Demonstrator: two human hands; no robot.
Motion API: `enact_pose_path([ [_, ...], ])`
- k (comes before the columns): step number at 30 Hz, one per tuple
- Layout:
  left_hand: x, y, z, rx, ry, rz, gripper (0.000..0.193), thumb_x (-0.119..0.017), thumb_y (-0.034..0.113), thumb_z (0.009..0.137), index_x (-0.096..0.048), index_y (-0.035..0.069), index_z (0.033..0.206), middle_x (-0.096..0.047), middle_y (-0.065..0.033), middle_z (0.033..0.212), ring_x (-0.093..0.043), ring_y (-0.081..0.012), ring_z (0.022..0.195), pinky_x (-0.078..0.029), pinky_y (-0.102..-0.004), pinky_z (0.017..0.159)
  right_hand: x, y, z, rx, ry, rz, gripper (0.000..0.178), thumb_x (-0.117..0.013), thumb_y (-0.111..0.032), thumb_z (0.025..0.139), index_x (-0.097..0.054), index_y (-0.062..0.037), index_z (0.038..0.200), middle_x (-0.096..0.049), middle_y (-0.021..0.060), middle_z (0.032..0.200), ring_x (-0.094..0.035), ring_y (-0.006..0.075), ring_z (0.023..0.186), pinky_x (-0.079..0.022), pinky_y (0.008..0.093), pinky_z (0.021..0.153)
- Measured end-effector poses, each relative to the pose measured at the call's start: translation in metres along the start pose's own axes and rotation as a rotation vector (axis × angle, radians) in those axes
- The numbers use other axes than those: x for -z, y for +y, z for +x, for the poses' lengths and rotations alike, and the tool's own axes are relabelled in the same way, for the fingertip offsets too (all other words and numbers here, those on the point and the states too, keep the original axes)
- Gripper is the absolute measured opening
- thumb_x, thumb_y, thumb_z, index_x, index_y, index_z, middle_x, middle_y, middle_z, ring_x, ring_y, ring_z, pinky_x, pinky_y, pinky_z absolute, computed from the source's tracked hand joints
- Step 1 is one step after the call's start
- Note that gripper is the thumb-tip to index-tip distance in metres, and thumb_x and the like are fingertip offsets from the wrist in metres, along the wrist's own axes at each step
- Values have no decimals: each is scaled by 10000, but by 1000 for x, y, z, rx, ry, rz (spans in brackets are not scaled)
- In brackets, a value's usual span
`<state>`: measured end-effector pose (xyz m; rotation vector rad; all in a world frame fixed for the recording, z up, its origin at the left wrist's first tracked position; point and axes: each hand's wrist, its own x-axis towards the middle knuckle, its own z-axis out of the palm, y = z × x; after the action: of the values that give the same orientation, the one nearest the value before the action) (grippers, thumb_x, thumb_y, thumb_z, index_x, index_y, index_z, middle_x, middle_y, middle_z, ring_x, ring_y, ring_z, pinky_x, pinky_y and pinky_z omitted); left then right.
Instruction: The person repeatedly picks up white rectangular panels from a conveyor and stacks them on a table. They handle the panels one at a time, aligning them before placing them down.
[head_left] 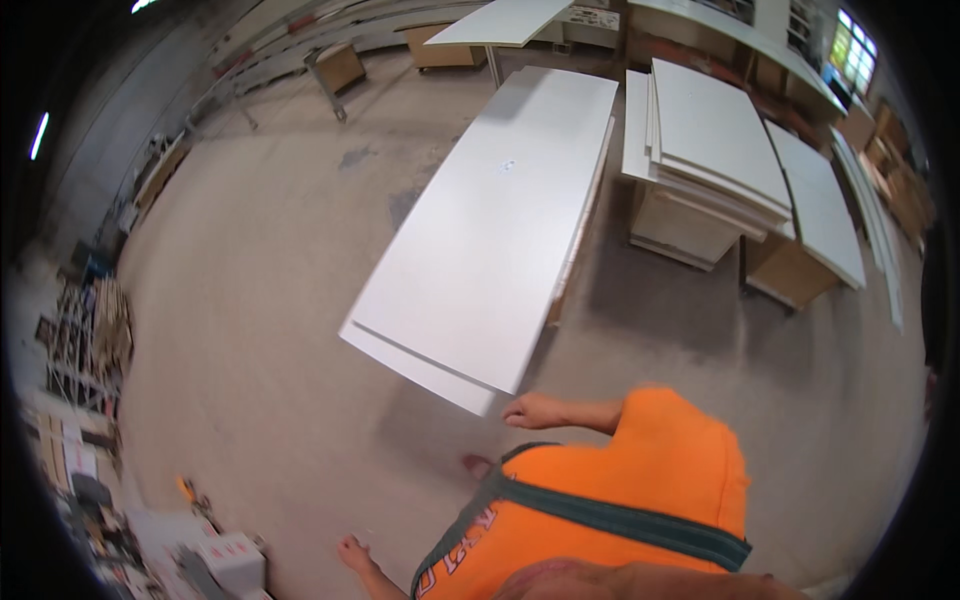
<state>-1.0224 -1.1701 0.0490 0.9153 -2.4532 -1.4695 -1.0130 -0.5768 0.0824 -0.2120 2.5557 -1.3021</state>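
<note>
Standing by white panels [478,250], you seem between steps — right hand [534,410] curled, apparently empty; left hand [353,551], can't tell — lifting would need both opened.

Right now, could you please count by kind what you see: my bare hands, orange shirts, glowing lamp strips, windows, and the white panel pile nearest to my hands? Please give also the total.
Left hand and right hand: 2
Orange shirt: 1
Glowing lamp strips, upper left: 2
Window, upper right: 1
Nearest white panel pile: 1
Total: 7
</note>
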Motion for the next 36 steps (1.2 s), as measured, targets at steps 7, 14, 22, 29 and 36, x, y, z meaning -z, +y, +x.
enact_pose_path([
  [7,-19,32,128,-22,-598,810,136,-543,165,832,-538,33,800,-493,-48,680,-455,-164,501,-419,-322,455,3,-118,152,-95,192,164,341,-493,-282,902,-650,-66,1114,-671,153,1047,-630,338,952,-482,421,875],
  [14,-58,70,321,-6,-757,813,151,-555,192,837,-562,42,828,-524,-58,704,-490,-180,539,-438,-330,490,21,-86,292,-425,834,165,296,-575,-257,881,-665,-66,1087,-691,119,810,-675,205,722,-530,331,697],
  [22,-150,230,620,25,-578,614,174,-568,223,842,-589,51,861,-559,-70,732,-530,-197,582,-459,-340,531,-41,-15,379,-818,1388,1041,136,-566,-147,855,-600,-22,815,-603,108,679,-584,158,524,-444,283,417],
  [29,-369,345,725,-131,-781,489,198,-579,251,847,-612,60,889,-590,-80,757,-565,-213,619,-478,-348,566,11,-5,376,-1146,1241,1203,167,-602,-136,821,-565,-1,730,-611,128,654,-584,208,493,-456,330,395],
  [36,-574,456,708,-322,-1100,935,224,-591,278,852,-636,68,918,-621,-90,781,-600,-228,656,-497,-357,601,227,95,498,-742,1732,1286,285,-602,-307,893,-600,-28,949,-642,117,770,-626,160,599,-485,271,479],
])
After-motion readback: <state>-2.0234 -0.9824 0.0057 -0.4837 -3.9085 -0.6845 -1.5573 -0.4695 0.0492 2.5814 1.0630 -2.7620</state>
